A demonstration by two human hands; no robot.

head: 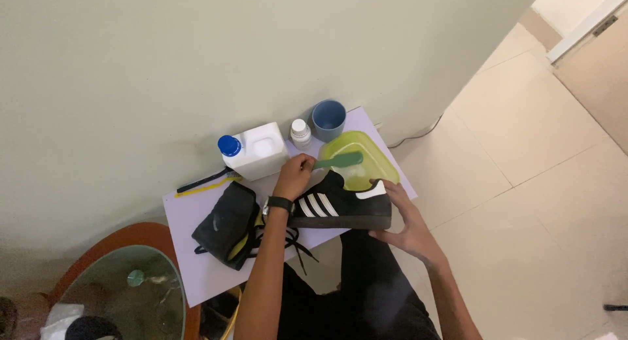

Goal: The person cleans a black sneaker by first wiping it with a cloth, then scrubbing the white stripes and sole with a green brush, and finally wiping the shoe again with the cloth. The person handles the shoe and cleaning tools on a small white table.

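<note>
At frame centre, a pale lilac table (196, 212) stands against a green wall on cream tiles. Left hand (294, 175) grips a green brush (339, 161) over the green basin (376, 158); right hand (404, 225) clasps the black shoe (340, 206). White jug (256, 150), blue cup (328, 118) behind.

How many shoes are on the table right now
2. One black shoe with white stripes lies on its side at the table's front edge, steadied by the right hand. The other black shoe lies further left. More may be hidden below the table.
</note>
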